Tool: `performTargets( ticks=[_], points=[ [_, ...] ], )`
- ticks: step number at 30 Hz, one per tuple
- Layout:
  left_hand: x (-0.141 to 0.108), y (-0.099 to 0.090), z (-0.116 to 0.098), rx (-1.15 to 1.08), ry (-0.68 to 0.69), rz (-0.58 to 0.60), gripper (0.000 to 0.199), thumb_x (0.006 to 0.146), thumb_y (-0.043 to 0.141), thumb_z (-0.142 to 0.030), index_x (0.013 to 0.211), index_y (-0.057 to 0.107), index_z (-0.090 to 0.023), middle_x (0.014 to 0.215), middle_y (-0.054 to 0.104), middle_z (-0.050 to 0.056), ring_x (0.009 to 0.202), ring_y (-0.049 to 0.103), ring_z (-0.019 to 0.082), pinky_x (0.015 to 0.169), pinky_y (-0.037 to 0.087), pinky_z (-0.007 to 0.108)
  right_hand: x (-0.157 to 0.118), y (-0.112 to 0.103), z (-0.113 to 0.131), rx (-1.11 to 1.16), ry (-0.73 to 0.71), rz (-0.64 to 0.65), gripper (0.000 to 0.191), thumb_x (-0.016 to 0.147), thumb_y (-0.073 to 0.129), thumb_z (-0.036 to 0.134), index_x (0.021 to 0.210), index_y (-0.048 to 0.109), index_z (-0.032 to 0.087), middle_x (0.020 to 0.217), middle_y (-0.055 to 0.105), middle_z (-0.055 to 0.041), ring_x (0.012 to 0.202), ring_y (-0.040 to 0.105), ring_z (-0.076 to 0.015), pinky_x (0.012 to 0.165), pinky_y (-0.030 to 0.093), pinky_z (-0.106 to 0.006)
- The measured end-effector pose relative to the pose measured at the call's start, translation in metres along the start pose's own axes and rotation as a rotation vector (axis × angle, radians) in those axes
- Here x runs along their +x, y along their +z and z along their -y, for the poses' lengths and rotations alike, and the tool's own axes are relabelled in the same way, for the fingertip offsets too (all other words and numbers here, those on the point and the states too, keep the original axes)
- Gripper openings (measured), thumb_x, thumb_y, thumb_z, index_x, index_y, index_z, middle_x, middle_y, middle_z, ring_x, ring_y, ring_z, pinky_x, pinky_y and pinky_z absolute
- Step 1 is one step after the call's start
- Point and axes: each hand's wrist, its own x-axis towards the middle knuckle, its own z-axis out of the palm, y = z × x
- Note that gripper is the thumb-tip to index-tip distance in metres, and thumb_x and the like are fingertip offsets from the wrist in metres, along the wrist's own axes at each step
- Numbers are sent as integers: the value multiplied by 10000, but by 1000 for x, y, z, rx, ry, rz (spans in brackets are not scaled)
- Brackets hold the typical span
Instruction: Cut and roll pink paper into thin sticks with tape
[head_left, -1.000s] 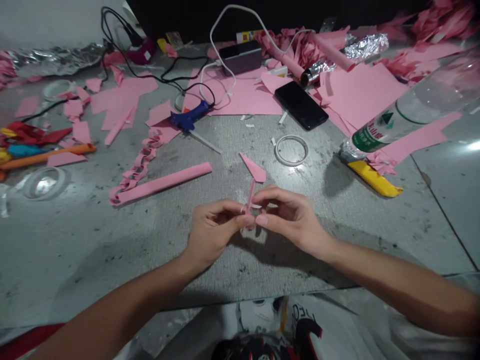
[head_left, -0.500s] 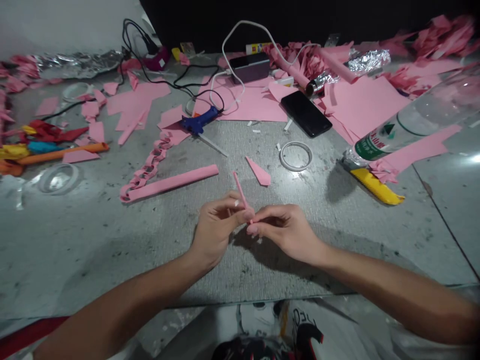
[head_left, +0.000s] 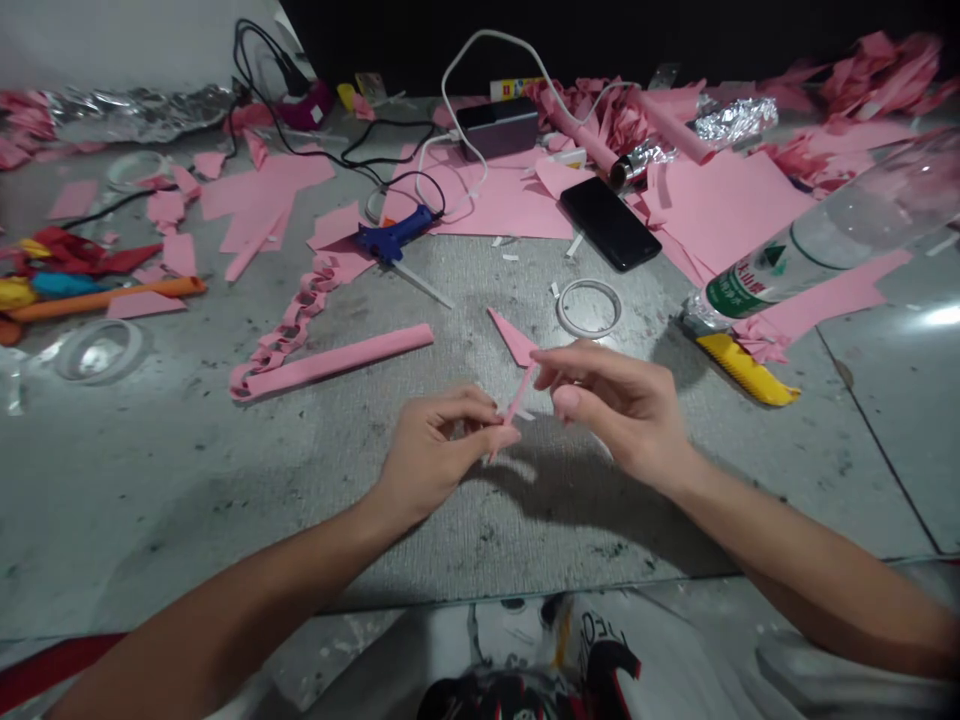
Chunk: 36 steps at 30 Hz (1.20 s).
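Between thumb and fingers, my left hand (head_left: 442,445) pinches a thin pink paper strip (head_left: 517,397) that slants up to the right. My right hand (head_left: 626,410) has its thumb and fingers apart, an index fingertip at or near the strip's upper end. Just beyond lies a pointed pink paper piece (head_left: 513,338), its lower end close to that fingertip. A small white bit shows beside the strip. Left of my hands, a pink paper roll (head_left: 341,362) rests against a pink paper chain (head_left: 291,325).
Behind are a blue glue gun (head_left: 394,238), a black phone (head_left: 610,224), a tape ring (head_left: 589,308) and a dark box (head_left: 499,130) with a white cable. To the right, a plastic bottle (head_left: 787,260) lies near a yellow object (head_left: 748,370). Pink scraps line the back.
My right hand has let go of the strip's lower end, moved up and right, and spread its fingers. The strip now tilts right instead of left. The view has shifted slightly.
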Motion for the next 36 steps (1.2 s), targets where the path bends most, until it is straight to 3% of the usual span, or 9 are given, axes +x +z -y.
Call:
performTargets(
  ticks=[4,11,19,31,36],
  points=[
    [-1,2,5,23,-21,89,164,831,910,-264,711,805,-225,752,699,17,710,604,156,672,470,313,4,-5,7,16,-31,50,144,1022,777,324,1140,857,299,1010,762,-30,777,644,-143,626,503,-294],
    [-3,4,8,0,-56,71,149,806,935,-254,740,805,-225,784,734,9,729,622,151,690,449,319,4,-1,4,94,-15,14,111,977,834,323,947,797,223,881,702,-7,703,595,-115,593,485,-267],
    [-3,4,11,20,-40,64,135,819,928,-260,755,812,-233,759,724,-3,687,600,131,647,411,307,4,2,2,71,72,-23,234,850,949,393,881,797,218,845,733,-10,740,641,-146,633,519,-288],
    [-3,4,7,-54,-118,172,98,880,874,-248,784,862,-232,763,696,9,628,588,99,571,442,258,4,-2,5,108,76,14,70,944,847,260,907,841,200,813,752,3,550,533,-71,500,426,-254],
    [-3,2,9,-61,-103,158,101,870,894,-263,787,845,-233,749,691,-3,628,583,104,594,433,276,5,-1,5,78,70,-19,152,918,882,318,856,813,199,781,733,6,575,554,-85,520,442,-260]
  ],
)
